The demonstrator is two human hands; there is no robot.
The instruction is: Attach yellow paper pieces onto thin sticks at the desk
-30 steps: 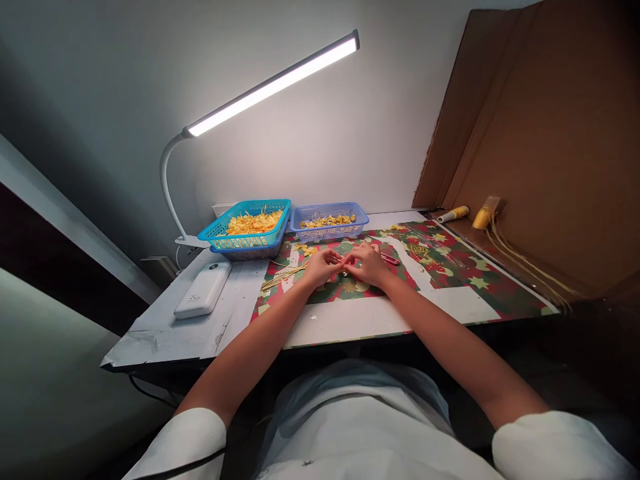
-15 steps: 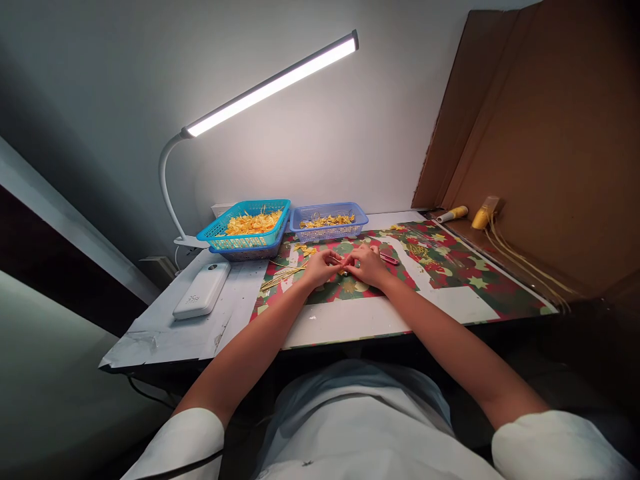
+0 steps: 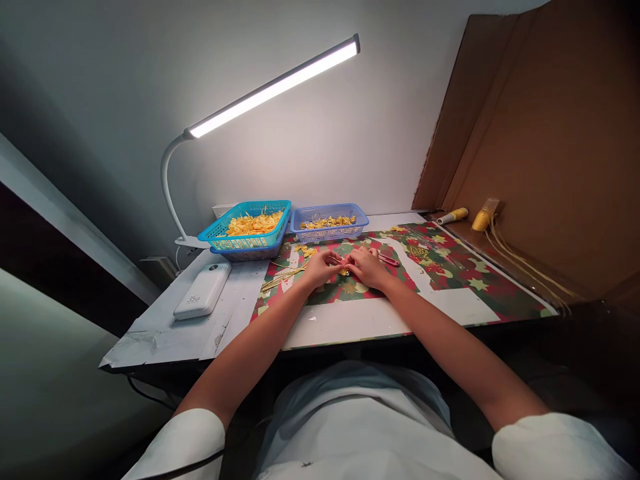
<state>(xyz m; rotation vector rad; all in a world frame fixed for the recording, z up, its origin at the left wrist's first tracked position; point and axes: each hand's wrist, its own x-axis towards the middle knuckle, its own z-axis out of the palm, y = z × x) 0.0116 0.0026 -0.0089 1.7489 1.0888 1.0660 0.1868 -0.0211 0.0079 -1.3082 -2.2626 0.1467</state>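
Over the patterned sheet [image 3: 350,291], my left hand [image 3: 321,268] and my right hand [image 3: 367,267] meet fingertip to fingertip. Between them shows a small yellow ribbon piece [image 3: 344,271], pinched by both hands; most of it is hidden by the fingers. Beside my right hand lies a red-handled tool [image 3: 389,260], partly covered by that hand. Left of my left hand are thin yellow cords [image 3: 283,277]. Some loose yellow ribbon pieces [image 3: 305,251] lie just behind it.
A turquoise basket [image 3: 245,242] of yellow pieces and a purple basket [image 3: 330,232] stand at the back. A white power bank [image 3: 203,291] lies left, near the lamp [image 3: 173,190]. Cardboard [image 3: 540,147] walls the right side, with a yellow spool [image 3: 485,215] by it.
Both hands stay at nearly the same place, the right fingers shifting slightly around the small yellow piece. The camera view has moved very slightly.
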